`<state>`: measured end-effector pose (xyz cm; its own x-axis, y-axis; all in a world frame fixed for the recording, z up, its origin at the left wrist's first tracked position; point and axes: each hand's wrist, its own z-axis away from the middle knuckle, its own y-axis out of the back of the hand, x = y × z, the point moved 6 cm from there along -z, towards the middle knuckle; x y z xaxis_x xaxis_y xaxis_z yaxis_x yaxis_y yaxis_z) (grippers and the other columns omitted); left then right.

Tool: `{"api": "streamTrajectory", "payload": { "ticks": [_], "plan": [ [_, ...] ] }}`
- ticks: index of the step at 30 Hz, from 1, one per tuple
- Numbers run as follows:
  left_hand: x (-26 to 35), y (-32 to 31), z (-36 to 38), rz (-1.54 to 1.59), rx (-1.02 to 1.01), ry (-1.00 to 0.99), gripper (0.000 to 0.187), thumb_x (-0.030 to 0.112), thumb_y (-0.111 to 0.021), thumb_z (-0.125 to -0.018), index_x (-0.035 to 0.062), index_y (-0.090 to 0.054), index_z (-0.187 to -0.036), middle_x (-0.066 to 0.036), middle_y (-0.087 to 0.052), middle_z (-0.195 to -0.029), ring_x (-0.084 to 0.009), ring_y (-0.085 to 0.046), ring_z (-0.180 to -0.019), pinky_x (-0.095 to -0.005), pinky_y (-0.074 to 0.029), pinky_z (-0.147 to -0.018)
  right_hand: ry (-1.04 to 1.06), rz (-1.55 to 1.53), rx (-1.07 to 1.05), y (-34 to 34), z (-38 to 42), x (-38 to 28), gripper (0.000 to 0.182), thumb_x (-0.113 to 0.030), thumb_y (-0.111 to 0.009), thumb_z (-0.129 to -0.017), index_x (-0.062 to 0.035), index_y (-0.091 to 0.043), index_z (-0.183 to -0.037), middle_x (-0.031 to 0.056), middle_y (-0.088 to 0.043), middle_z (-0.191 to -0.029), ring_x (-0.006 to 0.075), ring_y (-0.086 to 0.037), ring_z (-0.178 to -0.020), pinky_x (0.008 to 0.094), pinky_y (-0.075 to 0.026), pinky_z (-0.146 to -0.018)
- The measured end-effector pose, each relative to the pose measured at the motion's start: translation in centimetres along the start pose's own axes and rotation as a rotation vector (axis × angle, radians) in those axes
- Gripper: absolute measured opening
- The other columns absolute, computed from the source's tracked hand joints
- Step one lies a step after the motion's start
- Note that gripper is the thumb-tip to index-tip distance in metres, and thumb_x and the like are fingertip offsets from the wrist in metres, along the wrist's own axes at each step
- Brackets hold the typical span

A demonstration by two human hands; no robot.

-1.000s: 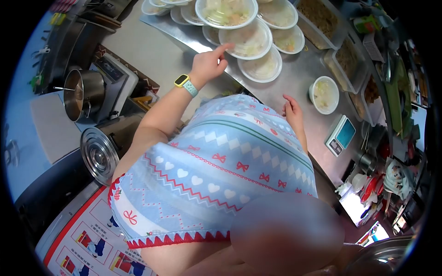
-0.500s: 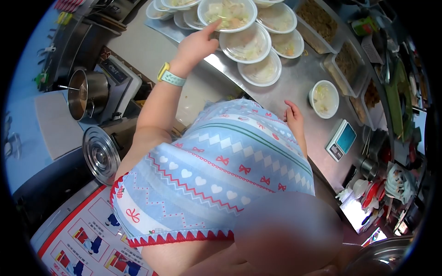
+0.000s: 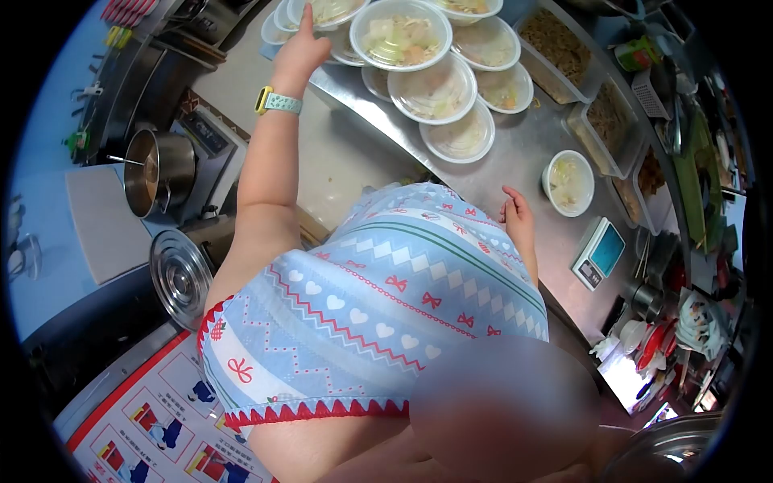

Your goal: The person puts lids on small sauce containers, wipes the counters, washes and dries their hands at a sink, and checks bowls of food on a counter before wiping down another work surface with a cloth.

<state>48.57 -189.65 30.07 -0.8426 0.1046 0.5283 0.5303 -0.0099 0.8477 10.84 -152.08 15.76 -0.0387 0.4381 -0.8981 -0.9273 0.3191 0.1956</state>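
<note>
My left hand, with a yellow and green watch on its wrist, points with its index finger stretched out and the thumb apart. That fingertip overlaps the edge of a lidded bowl of food at the back left of the steel table. Right beside it, another clear-lidded bowl rests on top of several stacked ones. My right hand hangs at the near table edge, fingers loosely bent and apart, holding nothing. Just beyond it stands a single white bowl of food.
A digital scale sits on the steel table at the right. Clear tubs of brown food line its far side. To my left are a steel pot and a round metal lid.
My left hand has moved left and up, from the central top bowl to the one at its left. The right hand stays low by the table edge; the whole view has shifted slightly.
</note>
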Motion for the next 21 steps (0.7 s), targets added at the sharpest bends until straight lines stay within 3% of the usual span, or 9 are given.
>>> {"api": "streamTrajectory", "payload": {
  "ticks": [8,10,13,15,18,20,21],
  "plan": [
    [0.3,0.1,0.0,-0.025,-0.016,0.021,0.082,0.026,-0.050,-0.076,0.0269,-0.019,-0.152,-0.013,-0.068,-0.075,-0.0310,-0.066,-0.071,-0.0403,-0.050,-0.068,0.003,-0.011,0.010,-0.2,-0.3,0.0,0.030,-0.011,-0.044,-0.098,-0.0059,-0.057,-0.126,-0.0012,-0.050,-0.078,0.0061,-0.048,-0.069,0.0217,-0.044,-0.061],
    [-1.0,-0.5,-0.8,-0.126,-0.024,0.089,0.073,0.028,-0.049,-0.078,0.0297,-0.030,-0.148,-0.019,-0.068,-0.101,-0.0374,-0.065,-0.095,-0.0450,-0.050,-0.081,0.007,-0.029,0.013,-0.2,-0.5,0.2,0.030,-0.012,-0.045,-0.098,-0.0065,-0.057,-0.125,-0.0017,-0.049,-0.076,0.0060,-0.048,-0.068,0.0210,-0.044,-0.061],
    [-1.5,-1.1,-1.5,-0.230,-0.063,-0.010,0.073,0.028,-0.047,-0.077,0.0296,-0.030,-0.148,-0.022,-0.066,-0.106,-0.0401,-0.063,-0.099,-0.0471,-0.049,-0.083,-0.018,0.006,-0.003,-0.4,-0.8,0.6,0.031,-0.013,-0.045,-0.099,-0.0076,-0.056,-0.127,-0.0018,-0.050,-0.076,0.0063,-0.047,-0.065,0.0213,-0.043,-0.060],
    [-3.5,-2.0,-3.7,-0.198,-0.186,0.044,0.074,0.026,-0.047,-0.076,0.0298,-0.030,-0.148,-0.025,-0.065,-0.107,-0.0403,-0.063,-0.098,-0.0489,-0.049,-0.083,-0.031,0.020,0.000,-0.8,-0.7,-0.5,0.030,-0.014,-0.045,-0.098,-0.0078,-0.057,-0.126,-0.0020,-0.050,-0.074,0.0063,-0.046,-0.062,0.0215,-0.042,-0.056],
    [-0.5,-0.5,-2.8,-0.315,-0.118,0.010,0.070,0.028,-0.045,-0.076,0.0246,-0.036,-0.145,-0.024,-0.066,-0.103,-0.0398,-0.064,-0.095,-0.0489,-0.049,-0.081,-0.039,-0.064,0.017,0.0,-1.6,2.4,0.029,-0.018,-0.045,-0.098,-0.0079,-0.060,-0.121,-0.0010,-0.053,-0.073,0.0069,-0.045,-0.055,0.0232,-0.040,-0.049],
    [-0.8,-1.1,-3.1,-0.194,0.007,-0.072,0.065,0.030,-0.050,-0.081,0.0110,-0.039,-0.142,-0.019,-0.068,-0.096,-0.0343,-0.066,-0.090,-0.0426,-0.050,-0.079,-0.147,-0.158,0.033,1.7,-2.9,4.9,0.035,-0.024,-0.046,-0.098,-0.0077,-0.052,-0.128,0.0036,-0.057,-0.086,0.0114,-0.052,-0.064,0.0266,-0.048,-0.058],
    [1.9,1.5,0.3,0.012,0.109,-0.035,0.065,0.030,-0.053,-0.082,0.0065,-0.039,-0.141,-0.017,-0.069,-0.094,-0.0308,-0.067,-0.089,-0.0388,-0.050,-0.078,-0.161,-0.175,0.079,2.5,-3.0,5.0,0.035,-0.024,-0.046,-0.098,-0.0077,-0.052,-0.128,0.0036,-0.057,-0.086,0.0114,-0.052,-0.064,0.0266,-0.048,-0.058]
  ]
}}
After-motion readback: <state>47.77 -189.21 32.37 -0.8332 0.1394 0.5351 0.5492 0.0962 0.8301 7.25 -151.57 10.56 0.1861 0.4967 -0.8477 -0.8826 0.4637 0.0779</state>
